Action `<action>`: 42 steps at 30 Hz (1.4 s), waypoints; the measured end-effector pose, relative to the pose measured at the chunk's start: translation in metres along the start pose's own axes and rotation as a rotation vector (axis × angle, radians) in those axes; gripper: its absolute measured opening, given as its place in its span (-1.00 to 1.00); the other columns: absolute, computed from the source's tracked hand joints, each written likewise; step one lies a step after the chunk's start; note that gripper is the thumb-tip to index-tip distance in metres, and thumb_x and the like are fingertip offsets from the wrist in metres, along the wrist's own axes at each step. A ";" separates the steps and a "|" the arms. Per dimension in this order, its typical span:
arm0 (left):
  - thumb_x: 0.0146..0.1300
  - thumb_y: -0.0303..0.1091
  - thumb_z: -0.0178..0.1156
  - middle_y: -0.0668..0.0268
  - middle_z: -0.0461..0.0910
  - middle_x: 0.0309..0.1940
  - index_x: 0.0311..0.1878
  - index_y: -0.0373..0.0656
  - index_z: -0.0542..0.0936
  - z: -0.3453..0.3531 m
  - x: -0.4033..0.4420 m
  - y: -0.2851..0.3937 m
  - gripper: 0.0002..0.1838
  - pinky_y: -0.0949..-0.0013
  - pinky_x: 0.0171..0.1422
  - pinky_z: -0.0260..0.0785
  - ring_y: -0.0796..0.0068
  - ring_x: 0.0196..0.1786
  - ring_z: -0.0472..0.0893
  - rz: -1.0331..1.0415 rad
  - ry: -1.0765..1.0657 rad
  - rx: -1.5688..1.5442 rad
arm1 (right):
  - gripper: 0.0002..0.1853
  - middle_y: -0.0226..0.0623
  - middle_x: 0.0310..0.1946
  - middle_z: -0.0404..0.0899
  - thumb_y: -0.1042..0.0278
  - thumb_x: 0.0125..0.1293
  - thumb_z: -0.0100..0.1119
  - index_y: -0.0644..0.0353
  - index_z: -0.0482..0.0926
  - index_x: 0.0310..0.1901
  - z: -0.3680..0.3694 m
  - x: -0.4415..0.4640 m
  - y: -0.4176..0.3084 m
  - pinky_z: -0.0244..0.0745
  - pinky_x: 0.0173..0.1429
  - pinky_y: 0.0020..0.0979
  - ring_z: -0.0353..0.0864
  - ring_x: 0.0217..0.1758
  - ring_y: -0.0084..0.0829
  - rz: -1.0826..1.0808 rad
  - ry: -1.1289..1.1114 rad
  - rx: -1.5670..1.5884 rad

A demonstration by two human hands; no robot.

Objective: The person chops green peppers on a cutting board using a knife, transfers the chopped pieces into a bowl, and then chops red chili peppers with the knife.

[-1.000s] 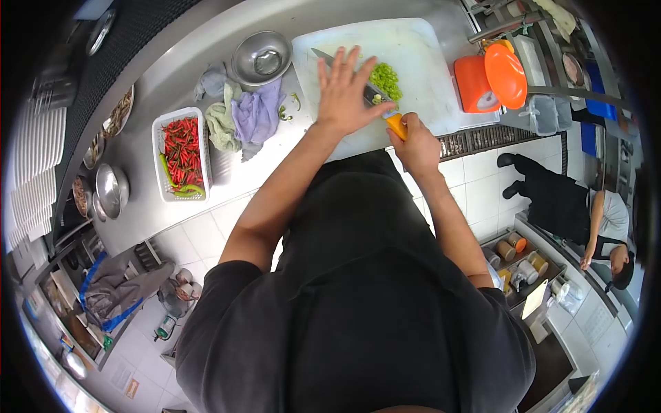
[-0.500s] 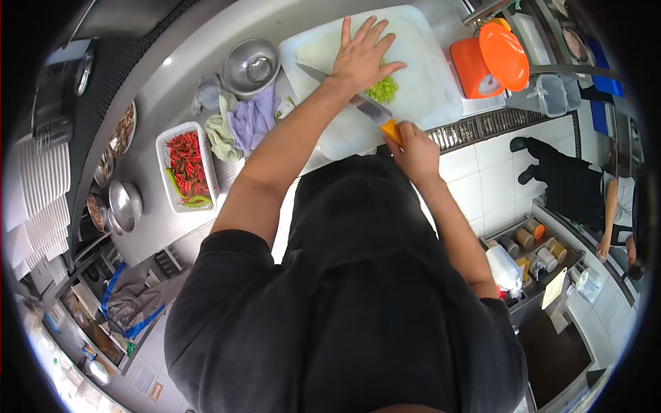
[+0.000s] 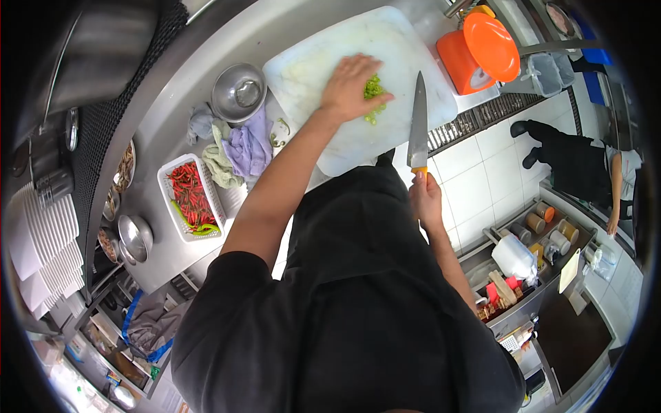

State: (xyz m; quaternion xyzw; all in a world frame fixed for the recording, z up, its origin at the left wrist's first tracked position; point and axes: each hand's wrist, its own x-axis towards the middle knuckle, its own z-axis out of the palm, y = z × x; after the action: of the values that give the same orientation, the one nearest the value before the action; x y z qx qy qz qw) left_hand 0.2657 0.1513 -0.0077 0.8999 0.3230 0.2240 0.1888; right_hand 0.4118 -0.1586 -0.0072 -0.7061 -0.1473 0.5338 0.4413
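My right hand [image 3: 427, 199] is closed around the yellow handle of a kitchen knife [image 3: 418, 127]. The blade points up and away from me, over the right side of the white cutting board [image 3: 406, 41]. On the board, my left hand [image 3: 351, 89] lies palm down against a small pile of chopped green pieces [image 3: 372, 88], thumb apart on the near side. Its fingertips are slightly blurred. The pieces look like chopped green chilli, and part of the pile may be hidden under the hand. A few green scraps [image 3: 279, 134] lie left of the board.
A metal bowl [image 3: 239, 93], purple cloth [image 3: 248, 148] and green cloth [image 3: 224, 155] sit left of the board. A white basket [image 3: 220, 206] holds red and green chillies. An orange scale [image 3: 458, 62] stands at the right. Another person [image 3: 564, 162] is farther right.
The knife has lifted off the board and swung right, out from beneath my left arm. My left hand has drawn nearer, its spread fingers coming together at the green pile.
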 end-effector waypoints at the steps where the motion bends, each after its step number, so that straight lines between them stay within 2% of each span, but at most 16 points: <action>1: 0.24 0.33 0.37 0.11 0.47 0.45 0.44 -0.10 0.52 0.004 -0.003 0.008 -0.13 0.01 0.73 0.03 0.09 0.59 0.32 0.015 -0.015 -0.014 | -0.62 -0.50 -0.61 0.42 -0.08 0.67 -0.01 0.09 0.49 -0.14 0.011 -0.002 -0.005 0.24 -0.63 -0.51 0.33 -0.69 -0.66 0.020 -0.013 -0.007; 4: 0.16 0.40 0.39 0.11 0.46 0.45 0.44 -0.03 0.53 0.007 -0.007 0.022 -0.08 0.00 0.75 0.01 0.07 0.59 0.32 0.025 -0.044 -0.038 | -0.63 -0.49 -0.62 0.42 -0.05 0.68 0.00 0.11 0.48 -0.14 0.040 0.006 -0.014 0.24 -0.62 -0.50 0.35 -0.69 -0.64 0.017 -0.072 -0.046; 7: 0.20 0.33 0.39 0.09 0.44 0.45 0.41 -0.07 0.56 0.009 -0.013 0.031 -0.14 -0.02 0.73 0.05 0.02 0.56 0.34 -0.039 0.001 -0.049 | -0.64 -0.48 -0.64 0.41 -0.02 0.68 0.01 0.13 0.48 -0.14 0.069 0.008 -0.031 0.27 -0.61 -0.48 0.36 -0.69 -0.62 0.028 -0.058 -0.113; 10: 0.30 0.08 0.38 0.07 0.43 0.44 0.35 -0.11 0.59 0.021 -0.020 0.035 -0.34 -0.03 0.68 0.13 -0.03 0.51 0.38 -0.106 0.142 -0.032 | -0.64 -0.46 -0.66 0.43 0.00 0.67 0.02 0.16 0.47 -0.15 0.094 0.009 -0.045 0.29 -0.61 -0.45 0.40 -0.69 -0.60 0.015 -0.077 -0.180; 13: 0.31 -0.24 0.34 0.07 0.45 0.41 0.27 -0.15 0.62 0.037 -0.021 0.038 -0.52 -0.01 0.58 0.27 -0.03 0.45 0.43 -0.252 0.225 -0.021 | -0.63 -0.44 -0.67 0.45 0.01 0.67 0.03 0.18 0.45 -0.18 0.110 0.009 -0.043 0.32 -0.60 -0.43 0.43 -0.70 -0.58 -0.006 -0.074 -0.196; 16: 0.28 -0.42 0.29 0.10 0.51 0.33 0.13 -0.17 0.66 0.039 -0.025 0.036 -0.66 0.05 0.47 0.39 0.03 0.37 0.49 -0.309 0.305 -0.124 | -0.62 -0.43 -0.66 0.46 0.00 0.66 0.04 0.18 0.44 -0.19 0.118 0.010 -0.043 0.34 -0.59 -0.43 0.45 -0.69 -0.57 -0.010 -0.082 -0.221; 19: 0.23 -0.48 0.30 0.14 0.59 0.21 -0.01 -0.16 0.69 0.032 -0.023 0.036 -0.75 0.10 0.35 0.48 0.07 0.27 0.57 -0.436 0.394 -0.305 | -0.61 -0.42 -0.66 0.47 0.00 0.66 0.05 0.19 0.42 -0.20 0.126 0.010 -0.042 0.36 -0.59 -0.43 0.47 -0.68 -0.57 -0.017 -0.099 -0.219; 25: 0.17 -0.55 0.31 0.16 0.64 0.08 -0.14 -0.16 0.70 0.019 -0.023 0.024 -0.82 0.18 0.27 0.51 0.09 0.12 0.65 -0.422 0.587 -0.416 | -0.63 -0.43 -0.62 0.46 0.00 0.66 0.05 0.16 0.40 -0.20 0.138 0.004 -0.055 0.35 -0.61 -0.44 0.42 -0.69 -0.59 -0.054 -0.159 -0.255; 27: 0.16 -0.56 0.30 0.17 0.64 0.07 -0.15 -0.17 0.70 0.000 -0.019 0.012 -0.82 0.19 0.26 0.51 0.11 0.11 0.65 -0.374 0.719 -0.429 | -0.61 -0.38 -0.63 0.52 0.03 0.64 0.10 0.21 0.40 -0.22 0.144 0.004 -0.067 0.38 -0.60 -0.41 0.49 -0.68 -0.57 -0.108 -0.194 -0.276; 30: 0.13 -0.58 0.30 0.16 0.65 0.04 -0.17 -0.17 0.70 -0.056 -0.019 -0.006 -0.81 0.19 0.25 0.52 0.14 0.10 0.65 -0.363 0.867 -0.356 | -0.60 -0.18 -0.59 0.58 0.04 0.61 0.13 0.25 0.40 -0.20 0.172 0.005 -0.094 0.47 -0.51 -0.23 0.60 -0.62 -0.27 -0.274 -0.261 -0.418; 33: 0.09 -0.58 0.31 0.14 0.67 -0.05 -0.19 -0.16 0.71 -0.099 -0.037 -0.052 -0.80 0.19 0.22 0.53 0.13 0.05 0.66 -0.352 1.035 -0.156 | -0.59 0.06 -0.51 0.62 0.03 0.58 0.15 0.30 0.43 -0.17 0.207 0.011 -0.117 0.53 -0.33 -0.02 0.65 -0.46 0.12 -0.555 -0.323 -0.606; 35: 0.17 -0.46 0.37 0.10 0.68 -0.14 -0.21 -0.18 0.70 -0.115 -0.057 -0.096 -0.88 0.17 0.21 0.52 0.06 -0.03 0.67 -0.389 1.112 -0.016 | -0.58 0.15 -0.46 0.62 0.02 0.57 0.15 0.32 0.44 -0.16 0.228 0.011 -0.128 0.53 -0.23 0.05 0.63 -0.36 0.24 -0.517 -0.388 -0.641; 36: 0.22 -0.37 0.37 0.07 0.69 -0.13 -0.19 -0.18 0.71 -0.119 -0.064 -0.108 -0.86 0.14 0.22 0.51 0.03 -0.03 0.68 -0.535 1.075 -0.003 | -0.57 0.19 -0.44 0.62 0.01 0.57 0.14 0.32 0.45 -0.15 0.232 0.010 -0.131 0.52 -0.19 0.08 0.62 -0.31 0.31 -0.497 -0.420 -0.660; 38: 0.31 -0.20 0.36 0.00 0.71 -0.11 -0.16 -0.19 0.74 -0.122 -0.078 -0.127 -0.76 0.10 0.23 0.50 -0.02 -0.03 0.70 -0.828 0.982 0.015 | -0.58 0.18 -0.44 0.63 0.00 0.57 0.14 0.30 0.47 -0.13 0.225 0.008 -0.133 0.53 -0.18 0.08 0.62 -0.31 0.30 -0.495 -0.410 -0.739; 41: 0.44 -0.02 0.22 -0.05 0.70 0.02 -0.10 -0.24 0.74 -0.112 -0.090 -0.151 -0.59 -0.01 0.26 0.48 -0.11 0.06 0.67 -1.004 0.526 -0.101 | -0.60 0.13 -0.46 0.63 0.00 0.58 0.14 0.27 0.49 -0.12 0.185 0.013 -0.125 0.54 -0.23 0.03 0.64 -0.38 0.21 -0.532 -0.320 -0.774; 42: 0.47 0.03 0.14 -0.04 0.69 0.12 -0.02 -0.21 0.75 -0.103 -0.093 -0.156 -0.54 -0.02 0.31 0.45 -0.06 0.16 0.65 -0.868 0.492 -0.017 | -0.61 0.10 -0.48 0.63 0.00 0.58 0.14 0.26 0.50 -0.12 0.166 0.012 -0.120 0.54 -0.25 0.01 0.65 -0.42 0.17 -0.544 -0.281 -0.766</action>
State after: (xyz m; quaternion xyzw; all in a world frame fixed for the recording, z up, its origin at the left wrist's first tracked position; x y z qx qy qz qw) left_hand 0.0699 0.2221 -0.0240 0.6014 0.7010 0.3328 0.1901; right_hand 0.3017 -0.0051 0.0724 -0.6747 -0.5704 0.3965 0.2494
